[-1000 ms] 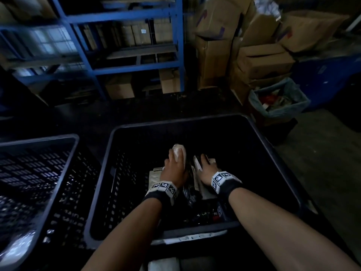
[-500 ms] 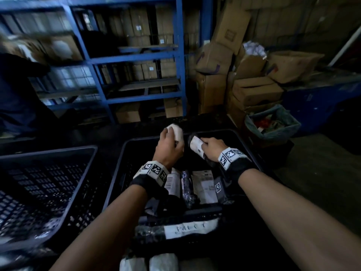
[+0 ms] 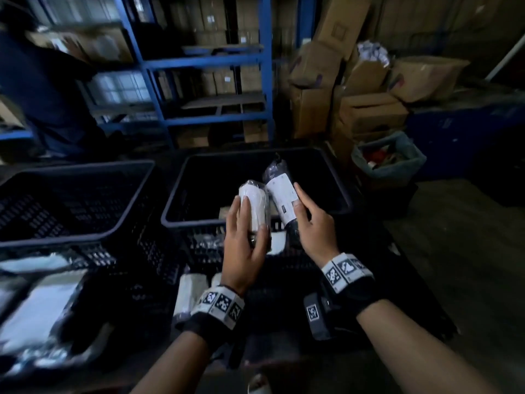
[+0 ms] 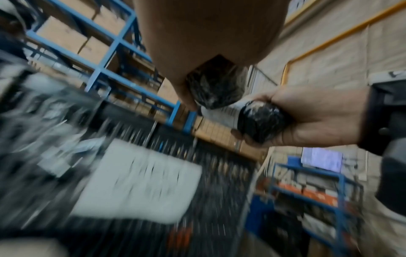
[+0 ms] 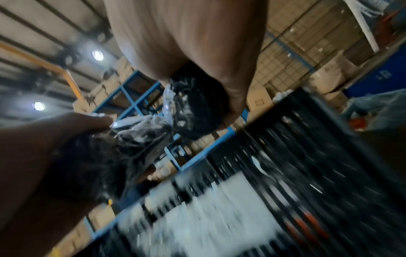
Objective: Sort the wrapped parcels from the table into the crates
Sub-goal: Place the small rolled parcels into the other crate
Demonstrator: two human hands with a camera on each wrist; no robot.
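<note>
Head view: both hands are raised over the near rim of the middle crate (image 3: 181,223), each with a wrapped parcel. The left hand (image 3: 244,251) has its fingers (image 3: 245,211) curled round a white-labelled roll (image 3: 254,207), thumb on the right side of it. The right hand (image 3: 314,231) grips a dark roll with a white label (image 3: 279,194), fingers wrapped beneath and thumb laid along the label; this roll tilts up and to the left, its tip just beside the top of the left one, perhaps touching it. Both parcels hang above the crate's opening, clear of its floor. A second black crate (image 3: 76,203) stands to the left, and flat pale parcels (image 3: 39,305) lie blurred at the near left, seemingly on the desk. Far behind are blue shelving (image 3: 210,64) and stacked cardboard boxes (image 3: 369,109). The wrist views are badly smeared but show the dark wrapped ends of both rolls (image 4: 216,87) (image 5: 193,106) clamped in the palms.
</note>
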